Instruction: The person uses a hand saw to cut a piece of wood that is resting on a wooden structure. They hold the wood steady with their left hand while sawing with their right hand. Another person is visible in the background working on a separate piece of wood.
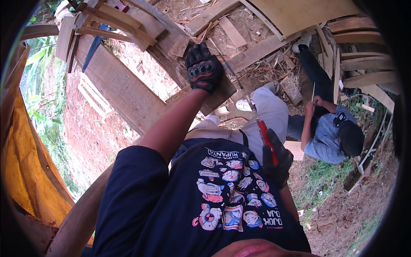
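Observation:
My left hand (204, 68), in a black glove with a hard knuckle guard, lies on a thick wooden beam (224, 91), fingers forward and slightly bent. Beside its fingertips is a small wood block (179, 46). A thin dark rod (231, 68) lies just right of that hand. Close to my body on the right, my right hand (277, 165), in a dark glove, is closed around a red-handled tool (267, 139). Its narrow metal end points forward, away from me; I cannot make out its exact kind.
A wide plank (117, 79) slants along the left, with a blue handsaw (92, 53) at its far end. Curved wooden pieces (115, 23) are stacked far left, more (364, 51) far right. A co-worker (329, 132) sits at right holding a thin stick. Wood scraps and shavings litter the ground.

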Motion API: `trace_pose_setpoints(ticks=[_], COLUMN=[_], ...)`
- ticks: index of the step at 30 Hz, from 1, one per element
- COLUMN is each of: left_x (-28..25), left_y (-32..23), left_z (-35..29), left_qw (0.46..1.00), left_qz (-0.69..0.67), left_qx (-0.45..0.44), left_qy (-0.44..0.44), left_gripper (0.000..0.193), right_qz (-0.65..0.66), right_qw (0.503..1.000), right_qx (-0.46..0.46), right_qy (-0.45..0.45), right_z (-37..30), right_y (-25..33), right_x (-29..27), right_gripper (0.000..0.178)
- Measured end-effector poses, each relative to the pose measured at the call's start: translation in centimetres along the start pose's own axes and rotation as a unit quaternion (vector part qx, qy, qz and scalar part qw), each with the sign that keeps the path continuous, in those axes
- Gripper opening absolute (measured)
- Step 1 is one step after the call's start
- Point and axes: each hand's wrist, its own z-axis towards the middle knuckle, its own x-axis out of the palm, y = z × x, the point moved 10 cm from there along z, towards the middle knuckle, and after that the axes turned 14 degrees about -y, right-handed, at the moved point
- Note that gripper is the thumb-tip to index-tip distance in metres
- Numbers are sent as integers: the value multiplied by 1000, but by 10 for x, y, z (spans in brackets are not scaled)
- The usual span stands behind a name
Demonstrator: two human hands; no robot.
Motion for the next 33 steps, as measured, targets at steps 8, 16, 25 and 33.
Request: trace_pose_setpoints(ticks=[8,16,25,33], left_x=[-1,8,5,7], left_y=[-7,3,-2,3], left_z=[5,4,5,9], left_qw=[1000,1000,997,1000], left_qz=[-9,-9,-12,-5], left_qx=[15,-9,-12,-12], left_qy=[-11,19,71,8], left_gripper=[68,66,69,65], right_qz=[76,33,76,115], right_qw=[974,997,984,987], right_qx=[-177,-42,-139,-68], right_qy=[-123,-54,-79,-88], right_z=[160,2,116,98], right_y=[27,0,23,5], right_x=[130,3,84,91], right_gripper=[45,48,42,43])
